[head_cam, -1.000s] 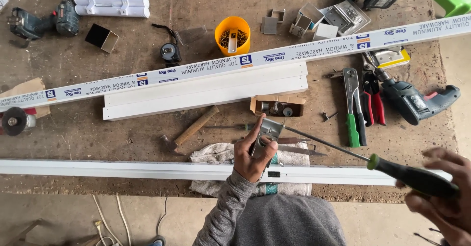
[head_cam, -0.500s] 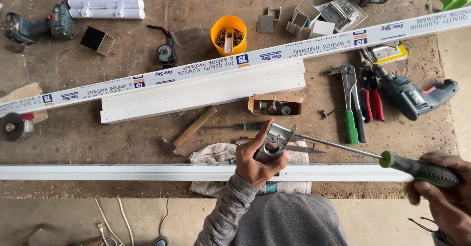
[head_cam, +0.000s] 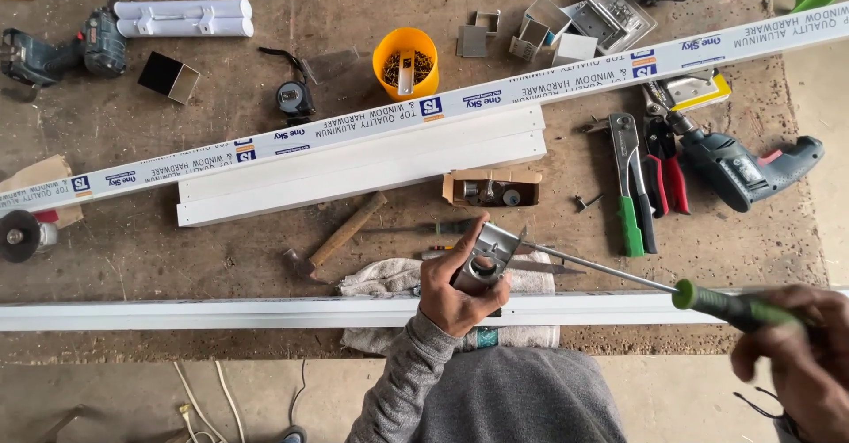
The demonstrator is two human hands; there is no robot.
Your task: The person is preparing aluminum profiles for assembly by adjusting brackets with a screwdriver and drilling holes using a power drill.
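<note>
Spanning the workbench (head_cam: 133,257) from edge to edge, the near white profile (head_cam: 221,312) serves as the landmark for what follows. Beyond it, a long wrapped aluminium bar (head_cam: 354,130) crosses the bench on a diagonal, with two shorter white sections (head_cam: 354,173) lying just on its near side. Right of these, well beyond the profile, rest a blue power drill (head_cam: 752,171) and red- and green-handled hand tools (head_cam: 641,182). A wooden-handled hammer (head_cam: 340,235) lies just beyond the profile, touching a crumpled rag (head_cam: 389,277) that drapes over it. Directly above the profile's middle, the left hand (head_cam: 451,288) has its fingers clenched around a small metal lock body (head_cam: 482,259), held tilted. At the profile's right end, the right hand (head_cam: 800,355) grasps the green-and-black handle of a long screwdriver (head_cam: 672,286), whose thin shaft runs left to meet the lock body. Farther back stands an orange cup of screws (head_cam: 405,58).
</note>
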